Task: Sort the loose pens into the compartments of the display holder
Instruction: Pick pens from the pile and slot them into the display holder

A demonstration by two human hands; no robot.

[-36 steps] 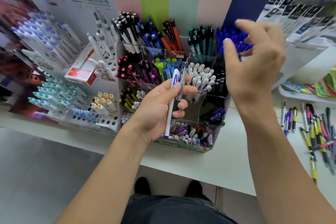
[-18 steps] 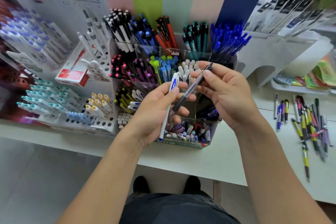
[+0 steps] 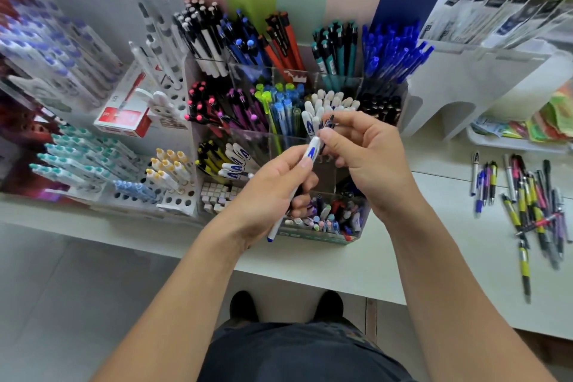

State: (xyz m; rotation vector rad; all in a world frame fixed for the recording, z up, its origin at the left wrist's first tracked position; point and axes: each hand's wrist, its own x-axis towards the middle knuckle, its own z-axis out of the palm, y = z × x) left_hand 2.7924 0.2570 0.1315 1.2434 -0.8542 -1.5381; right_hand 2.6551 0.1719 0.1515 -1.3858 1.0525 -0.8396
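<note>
White pen (image 3: 311, 154) gripped in left hand (image 3: 273, 192), dark pen (image 3: 328, 125) pinched by right hand (image 3: 369, 158), both before display holder (image 3: 384, 93).

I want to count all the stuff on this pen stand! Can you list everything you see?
display holder: one, clear, many compartments, centre of the counter
white pen: one, white with blue print, in the left hand
dark pen: one, dark, in the right hand
loose pens: a heap, mixed colours, on the counter at right
red box: one, red and white, left of the holder
white racks: several, holding pens, far left
left hand: holds the white pen
right hand: pinches the dark pen
</note>
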